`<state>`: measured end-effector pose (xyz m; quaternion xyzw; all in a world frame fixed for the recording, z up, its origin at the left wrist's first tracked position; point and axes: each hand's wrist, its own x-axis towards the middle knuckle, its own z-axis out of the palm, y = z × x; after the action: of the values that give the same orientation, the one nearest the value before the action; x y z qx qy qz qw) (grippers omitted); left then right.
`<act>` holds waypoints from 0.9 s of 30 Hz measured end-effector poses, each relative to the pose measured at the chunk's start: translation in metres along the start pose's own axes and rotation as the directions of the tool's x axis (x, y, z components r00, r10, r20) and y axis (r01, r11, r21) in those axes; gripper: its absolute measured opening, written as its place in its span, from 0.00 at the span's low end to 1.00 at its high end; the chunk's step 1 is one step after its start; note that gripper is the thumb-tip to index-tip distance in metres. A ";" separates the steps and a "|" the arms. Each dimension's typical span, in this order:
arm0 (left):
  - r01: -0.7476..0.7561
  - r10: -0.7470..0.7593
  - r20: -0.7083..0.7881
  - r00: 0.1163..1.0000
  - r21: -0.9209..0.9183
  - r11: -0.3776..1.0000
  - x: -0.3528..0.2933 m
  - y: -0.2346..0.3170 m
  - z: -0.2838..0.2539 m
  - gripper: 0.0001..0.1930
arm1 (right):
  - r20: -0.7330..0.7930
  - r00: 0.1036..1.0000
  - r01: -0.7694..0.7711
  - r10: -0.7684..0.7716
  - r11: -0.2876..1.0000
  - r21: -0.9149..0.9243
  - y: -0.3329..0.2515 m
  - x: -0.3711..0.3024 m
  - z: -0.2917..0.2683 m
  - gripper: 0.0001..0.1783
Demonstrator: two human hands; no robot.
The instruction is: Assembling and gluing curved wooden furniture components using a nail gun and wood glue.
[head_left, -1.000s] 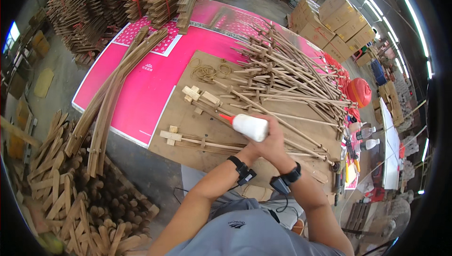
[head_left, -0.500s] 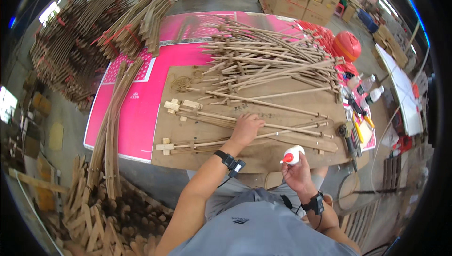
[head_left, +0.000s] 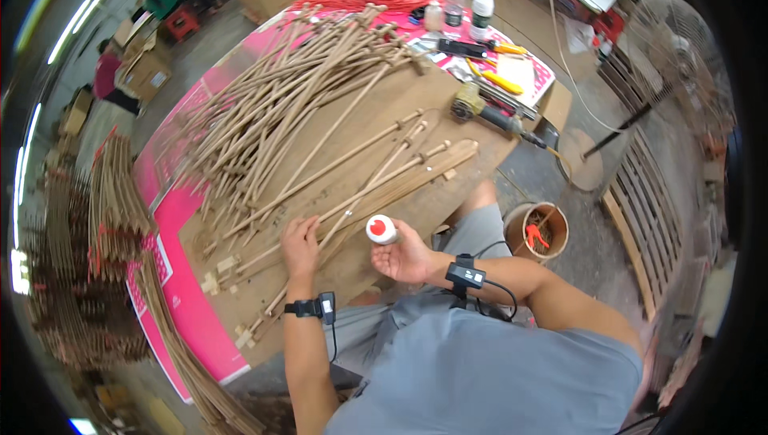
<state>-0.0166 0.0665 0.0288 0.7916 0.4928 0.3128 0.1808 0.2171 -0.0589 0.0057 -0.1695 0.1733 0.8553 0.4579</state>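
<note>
My left hand (head_left: 301, 249) rests over the work board, its fingers closed around a slim wooden rod (head_left: 364, 192) among the nearest pieces. In my right hand (head_left: 406, 257) is a white squeeze bottle (head_left: 387, 231) with a red tip, held just right of the left hand and above the long wooden slats (head_left: 416, 182). The slats lie side by side with rods along them, and small white spots show on some pieces. Pale wooden blocks (head_left: 224, 269) sit at the slats' left ends. The left fingertips are partly hidden.
A large heap of wooden rods (head_left: 296, 99) covers the far board. A power tool (head_left: 490, 113), yellow-handled tools (head_left: 502, 81) and bottles (head_left: 482, 11) stand at the right. On the floor are a round bin (head_left: 538, 231) and a fan (head_left: 640, 119). Slat bundles (head_left: 116, 195) stand left.
The view has swung to the right. My right hand has brought the bottle nearer the left hand, its red tip now facing up toward me. My left hand stays at the rods.
</note>
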 end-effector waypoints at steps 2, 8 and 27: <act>0.010 -0.010 -0.015 1.000 -0.005 1.000 0.002 0.002 0.001 0.08 | -0.001 1.000 0.001 -0.001 0.999 -0.044 -0.001 -0.003 -0.002 0.37; 0.030 -0.030 0.016 0.999 -0.028 0.999 -0.005 0.001 0.002 0.08 | -0.124 0.988 -0.107 0.090 0.984 -0.139 -0.019 -0.032 -0.012 0.41; -0.034 0.033 -0.018 0.999 -0.017 0.999 -0.008 0.004 -0.001 0.07 | -0.092 0.758 0.360 -0.646 0.532 -0.767 -0.140 -0.124 -0.008 0.29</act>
<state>-0.0168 0.0575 0.0295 0.7954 0.4782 0.3270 0.1781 0.4008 -0.0801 0.0348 -0.5311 -0.1452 0.6318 0.5455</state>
